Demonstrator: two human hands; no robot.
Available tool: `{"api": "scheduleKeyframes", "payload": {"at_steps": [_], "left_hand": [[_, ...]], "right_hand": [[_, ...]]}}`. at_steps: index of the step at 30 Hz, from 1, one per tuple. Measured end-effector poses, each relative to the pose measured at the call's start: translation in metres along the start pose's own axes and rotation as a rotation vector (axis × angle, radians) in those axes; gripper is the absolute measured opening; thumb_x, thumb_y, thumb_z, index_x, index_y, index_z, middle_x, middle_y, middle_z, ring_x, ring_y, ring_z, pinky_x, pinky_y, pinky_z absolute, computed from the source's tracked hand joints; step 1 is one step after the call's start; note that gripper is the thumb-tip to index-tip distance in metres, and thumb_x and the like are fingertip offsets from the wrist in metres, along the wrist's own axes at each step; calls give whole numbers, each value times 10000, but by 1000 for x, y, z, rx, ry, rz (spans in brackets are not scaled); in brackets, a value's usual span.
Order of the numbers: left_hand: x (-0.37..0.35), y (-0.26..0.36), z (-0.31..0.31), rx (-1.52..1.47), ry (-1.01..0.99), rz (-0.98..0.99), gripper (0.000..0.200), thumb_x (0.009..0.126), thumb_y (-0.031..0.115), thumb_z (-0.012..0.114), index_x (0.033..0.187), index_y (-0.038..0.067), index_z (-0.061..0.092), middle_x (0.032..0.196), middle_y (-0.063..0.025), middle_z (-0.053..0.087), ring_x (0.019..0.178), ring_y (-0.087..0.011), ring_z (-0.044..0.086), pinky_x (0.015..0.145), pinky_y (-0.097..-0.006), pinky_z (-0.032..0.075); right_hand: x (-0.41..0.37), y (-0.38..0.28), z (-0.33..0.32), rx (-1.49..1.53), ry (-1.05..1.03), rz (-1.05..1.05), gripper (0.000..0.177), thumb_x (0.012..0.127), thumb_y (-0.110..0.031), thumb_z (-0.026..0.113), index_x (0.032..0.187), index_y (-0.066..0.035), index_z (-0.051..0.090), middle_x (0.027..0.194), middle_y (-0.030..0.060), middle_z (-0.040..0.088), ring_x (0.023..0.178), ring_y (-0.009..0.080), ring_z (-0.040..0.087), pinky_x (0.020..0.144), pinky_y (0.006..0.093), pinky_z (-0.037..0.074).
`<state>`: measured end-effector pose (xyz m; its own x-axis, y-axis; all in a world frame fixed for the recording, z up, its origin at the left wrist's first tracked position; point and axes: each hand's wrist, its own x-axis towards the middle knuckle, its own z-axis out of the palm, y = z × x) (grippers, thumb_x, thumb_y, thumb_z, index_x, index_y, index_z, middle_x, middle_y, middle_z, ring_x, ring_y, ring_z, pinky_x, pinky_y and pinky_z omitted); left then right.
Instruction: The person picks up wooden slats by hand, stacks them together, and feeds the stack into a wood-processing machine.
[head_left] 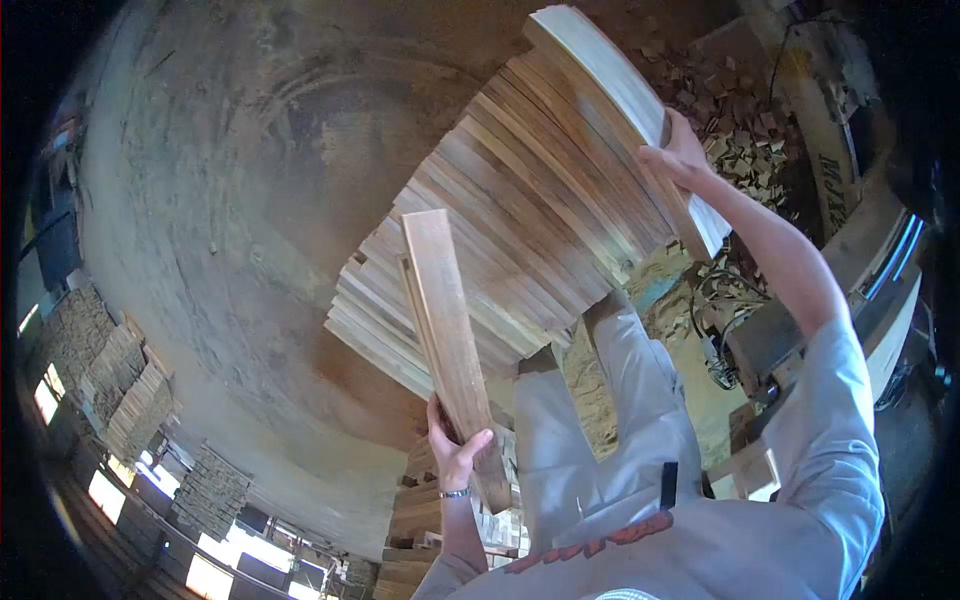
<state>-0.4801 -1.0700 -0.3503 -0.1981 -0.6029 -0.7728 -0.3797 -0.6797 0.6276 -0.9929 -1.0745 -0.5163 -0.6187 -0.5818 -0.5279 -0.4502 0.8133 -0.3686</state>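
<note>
My left hand, a band on its wrist, is closed around the lower part of a wooden board. The edge of a second piece shows along the board's left side. This board is held up in front of the left part of a long row of wooden boards, stacked side by side. At the row's right end, my right hand grips a pale wooden board by its edge, thumb on the near side. The lower end of that pale board shows below my hand.
Many small wood offcuts lie in a heap beyond my right hand. Cables and a machine edge are at the right. Dusty floor stretches to the left, with stacked timber farther off. My legs are close to the row.
</note>
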Motion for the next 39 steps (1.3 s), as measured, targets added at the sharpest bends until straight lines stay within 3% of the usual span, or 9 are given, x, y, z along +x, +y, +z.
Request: {"api": "scheduleKeyframes", "payload": {"at_steps": [5,9,11,14,18,21,27,33,39], "left_hand": [[-45,25,-17,6,-73,149,1041,582,142,817,1426,-49,238,1329,-168,423,1214,-253,448,1047,-386,352],[-64,57,-18,33,-97,382,1086,565,161,833,1436,-48,220,1345,-168,414,1218,-257,442,1045,-386,352],[-75,72,-18,56,-110,439,1127,546,183,848,1445,-45,208,1361,-179,403,1222,-268,437,1045,-392,347],[-83,85,-18,145,-132,618,1137,540,231,852,1448,-34,222,1372,-188,385,1237,-289,420,1054,-399,333],[-112,109,10,288,-209,768,1129,547,285,846,1439,-40,236,1375,-190,377,1245,-295,413,1060,-404,324],[-147,135,68,372,-331,781,1110,551,325,838,1430,-31,261,1374,-184,387,1250,-300,413,1061,-417,319],[-221,194,241,1016,-569,1131,1004,502,249,830,1367,0,385,1243,-204,499,1163,-375,482,1002,-461,385],[-238,163,442,1271,-942,1636,921,489,240,781,1329,54,451,1212,-150,543,1132,-335,506,999,-438,375],[-213,77,574,1457,-1171,1843,904,500,255,754,1327,67,439,1210,-121,540,1134,-271,497,953,-393,390]], "right_hand": [[-99,-106,-105,318,-239,32,929,579,-464,688,1306,56,433,1178,243,529,1087,329,509,932,396,436],[-227,-132,-209,329,-112,-143,933,603,-424,690,1360,33,393,1213,219,556,1111,309,531,962,390,416],[-293,-119,-254,315,-87,-236,950,589,-380,713,1380,22,374,1256,216,544,1140,299,530,981,389,406],[-370,-62,-280,43,247,-430,937,556,-281,752,1368,-16,367,1207,194,523,1140,328,509,1013,427,384],[-453,30,-280,-227,471,-254,915,509,-232,772,1320,-52,389,1137,143,498,1107,320,477,972,408,368],[-488,138,-251,-207,475,-154,920,493,-233,774,1313,-55,395,1141,138,494,1087,318,474,944,400,366],[-536,275,-206,-69,393,-92,984,433,-263,802,1307,-50,402,1181,141,491,1109,316,456,999,410,337],[-566,266,-162,46,431,-97,973,603,-590,768,1338,-53,423,1200,129,496,1135,310,458,1010,437,338],[-606,233,-127,148,916,220,688,721,-409,767,1247,-43,518,1222,139,496,1154,317,460,1004,466,333]]}}
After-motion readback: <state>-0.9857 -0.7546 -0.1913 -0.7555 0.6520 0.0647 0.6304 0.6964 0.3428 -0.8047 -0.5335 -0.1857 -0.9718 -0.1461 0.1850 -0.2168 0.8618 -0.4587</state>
